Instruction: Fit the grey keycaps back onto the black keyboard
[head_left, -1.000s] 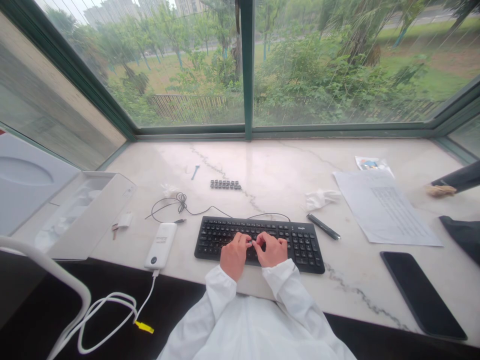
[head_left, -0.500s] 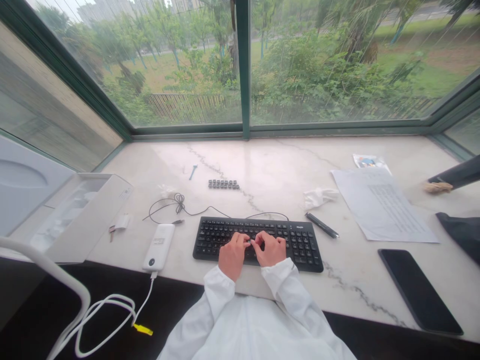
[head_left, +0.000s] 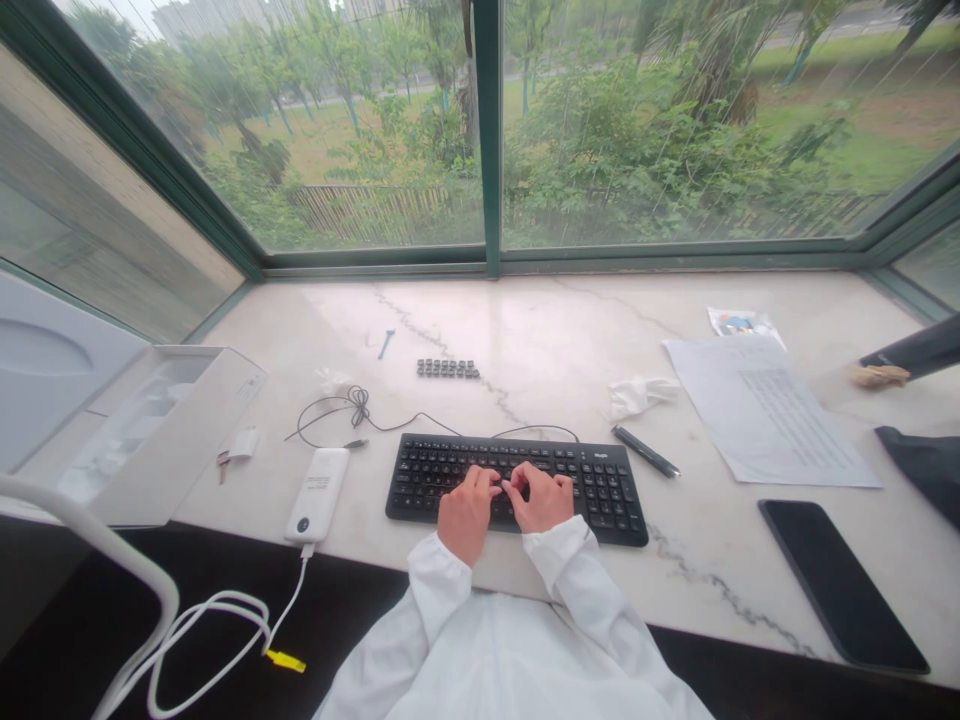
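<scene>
A black keyboard lies on the marble sill in front of me. Both my hands rest on its middle keys, in white sleeves. My left hand is curled, its thumb and fingertips pinched toward the right. My right hand is curled too, and its fingertips meet the left hand's over the keys. Whatever is between the fingertips is too small to make out. A short row of loose black keycaps sits farther back on the sill.
A white power bank with its cable, an open white box and a thin black wire lie to the left. To the right are a pen, crumpled white material, a printed sheet and a black phone. Another person's hand rests at the far right.
My fingertips have shifted slightly over the same middle keys and stay pinched together. The view has tilted a little. Everything else is where it was.
</scene>
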